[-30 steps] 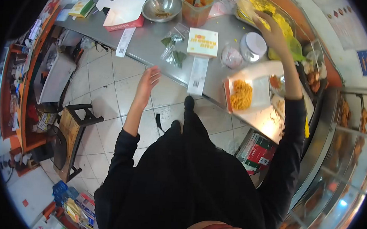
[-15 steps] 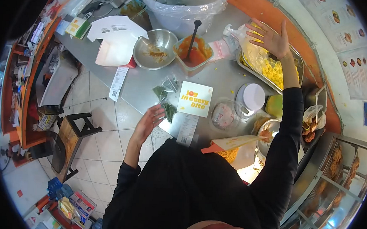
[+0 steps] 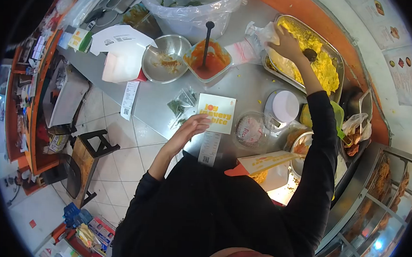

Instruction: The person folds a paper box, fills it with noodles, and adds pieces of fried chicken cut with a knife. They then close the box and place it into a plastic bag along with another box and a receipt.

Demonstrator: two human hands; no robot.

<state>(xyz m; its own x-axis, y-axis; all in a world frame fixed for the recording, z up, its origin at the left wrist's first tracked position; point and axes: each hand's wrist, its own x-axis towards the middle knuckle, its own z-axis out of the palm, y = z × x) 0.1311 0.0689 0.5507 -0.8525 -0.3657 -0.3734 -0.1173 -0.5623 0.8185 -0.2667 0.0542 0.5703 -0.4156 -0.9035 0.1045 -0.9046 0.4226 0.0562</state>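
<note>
Black sleeves run out from the person's body toward a steel counter [image 3: 245,86] crowded with food and packaging. Nearest, an open takeaway box [image 3: 264,163] with yellow food in it sits at the counter edge, just beside a printed receipt [image 3: 209,148]. The left hand [image 3: 194,126] lies a little farther out, fingers loosely curled and holding nothing, its tips touching or almost touching the near corner of a white and yellow carton [image 3: 216,112] that lies flat. A clear lidded tub [image 3: 249,130] and a white round lid [image 3: 284,106] stand to the right of the carton. Farther back are a steel bowl [image 3: 165,58] and a tub of orange sauce [image 3: 207,59] with a dark ladle standing in it. Farthest, the right hand [image 3: 285,45] reaches into the metal tray of yellow rice [image 3: 319,64], fingers bent down over the food beside a crumpled clear plastic sheet [image 3: 262,33]; whether it grips rice or plastic I cannot tell. The step in hand looks like gathering a portion from the tray; the next move would likely call for carrying it back over the tubs to the open box.
</note>
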